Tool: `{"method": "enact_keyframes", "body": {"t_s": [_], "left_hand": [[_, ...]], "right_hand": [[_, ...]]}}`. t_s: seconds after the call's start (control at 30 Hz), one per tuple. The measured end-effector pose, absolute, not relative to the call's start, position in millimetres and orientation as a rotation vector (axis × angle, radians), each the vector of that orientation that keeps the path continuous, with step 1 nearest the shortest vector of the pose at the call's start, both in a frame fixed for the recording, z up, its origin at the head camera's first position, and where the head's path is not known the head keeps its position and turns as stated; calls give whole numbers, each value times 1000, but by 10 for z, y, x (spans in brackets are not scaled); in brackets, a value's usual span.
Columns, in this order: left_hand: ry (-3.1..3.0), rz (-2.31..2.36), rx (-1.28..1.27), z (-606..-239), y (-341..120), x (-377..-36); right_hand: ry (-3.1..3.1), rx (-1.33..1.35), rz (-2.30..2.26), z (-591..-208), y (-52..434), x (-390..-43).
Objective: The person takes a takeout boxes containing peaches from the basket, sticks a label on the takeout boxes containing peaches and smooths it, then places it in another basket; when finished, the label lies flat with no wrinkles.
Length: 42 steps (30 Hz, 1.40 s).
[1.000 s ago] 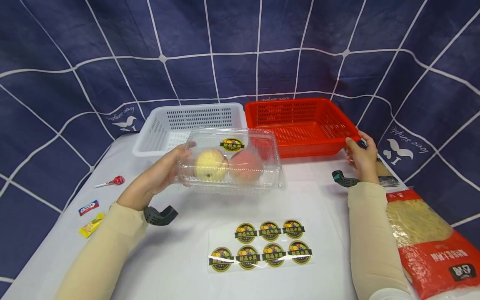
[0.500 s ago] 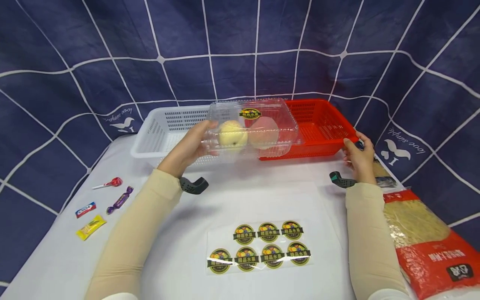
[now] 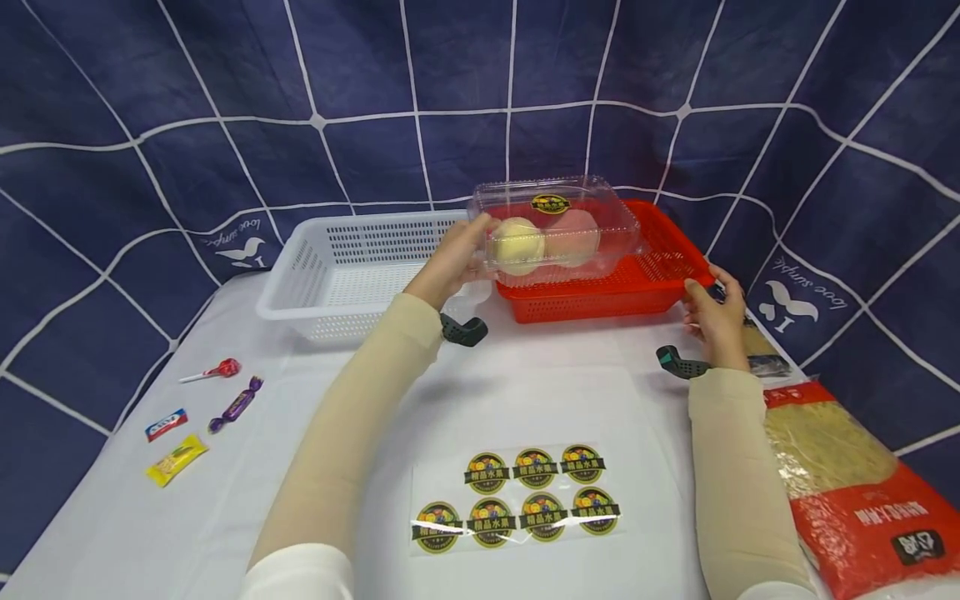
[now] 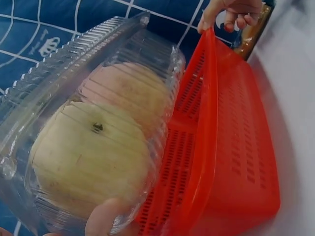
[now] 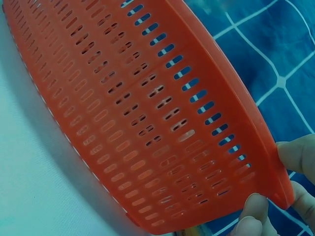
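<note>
A clear plastic clamshell box [image 3: 558, 196] holds a yellow fruit [image 3: 517, 246] and a pinkish fruit [image 3: 573, 237]; a round black label is on its lid. My left hand [image 3: 459, 254] grips the box by its left end, over the red basket [image 3: 600, 298]. In the left wrist view the clamshell box [image 4: 93, 132] tilts beside the basket rim, and a fingertip [image 4: 104, 216] presses its wall. My right hand [image 3: 716, 321] pinches the red basket's front right corner. In the right wrist view, thumb and fingers [image 5: 253, 211] lie on either side of that rim.
A white basket [image 3: 330, 321] stands left of the red one. A sticker sheet [image 3: 517, 500] lies in front. At left are a lollipop [image 3: 225, 367] and several wrapped sweets [image 3: 238, 405]. A red food bag [image 3: 862, 500] lies at right, and a dark blue curtain [image 3: 465, 75] hangs behind.
My left hand has carried the clamshell box right and away from me, from in front of the baskets to over the red one. The right hand stays at the basket corner.
</note>
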State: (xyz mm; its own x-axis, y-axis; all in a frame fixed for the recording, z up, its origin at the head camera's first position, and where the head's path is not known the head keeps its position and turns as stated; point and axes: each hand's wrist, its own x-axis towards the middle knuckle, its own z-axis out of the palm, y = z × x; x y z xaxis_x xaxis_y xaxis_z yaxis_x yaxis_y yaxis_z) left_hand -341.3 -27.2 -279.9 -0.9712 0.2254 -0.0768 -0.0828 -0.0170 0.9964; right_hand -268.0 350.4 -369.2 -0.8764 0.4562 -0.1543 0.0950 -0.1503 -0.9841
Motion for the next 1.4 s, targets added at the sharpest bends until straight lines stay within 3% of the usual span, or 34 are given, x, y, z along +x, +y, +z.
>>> {"method": "enact_keyframes", "body": {"t_s": [0.67, 0.87, 1.4], "left_hand": [[2153, 2030, 40, -3118, 597, -3620], [2271, 1861, -65, -3156, 694, -3649], [2256, 1794, -59, -3264, 735, -3764]], "right_hand": [[-1832, -616, 2140, -3704, 3520, -2661], [-1832, -605, 2143, -3719, 3505, -2668], [-1853, -609, 2113, -3736, 3492, -2672]]}}
